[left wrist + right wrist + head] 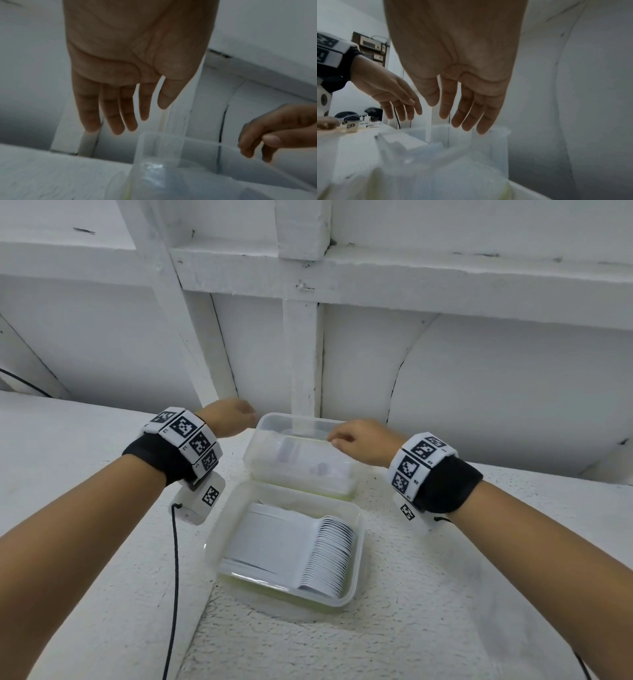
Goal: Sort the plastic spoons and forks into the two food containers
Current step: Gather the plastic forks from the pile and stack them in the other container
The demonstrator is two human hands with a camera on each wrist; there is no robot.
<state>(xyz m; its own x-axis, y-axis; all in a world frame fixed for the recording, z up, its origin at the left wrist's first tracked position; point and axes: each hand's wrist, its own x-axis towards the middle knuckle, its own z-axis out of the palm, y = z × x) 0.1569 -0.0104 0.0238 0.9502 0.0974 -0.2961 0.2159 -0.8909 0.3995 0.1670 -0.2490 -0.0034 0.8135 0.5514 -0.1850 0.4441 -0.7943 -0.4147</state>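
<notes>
Two clear plastic food containers stand one behind the other on the table. The near container (pixel 358 559) holds a tidy row of white plastic spoons (pixel 329 553). White pieces (pixel 291 453) lie in the far container (pixel 254 460), too blurred to tell their kind. My left hand (pixel 239 414) hovers by that container's back left corner (pixel 157 148); its fingers (pixel 118 121) are straight and hold nothing. My right hand (pixel 342 438) hangs over the back right rim (pixel 489 146), with its fingers (pixel 465 119) loosely extended and empty.
The containers sit on a white textured table top (pixel 428 577) against a white panelled wall (pixel 479 388). A black cable (pixel 174 559) hangs from the left wrist camera. The right wrist view shows a cluttered desk (pixel 351 121) far to the left.
</notes>
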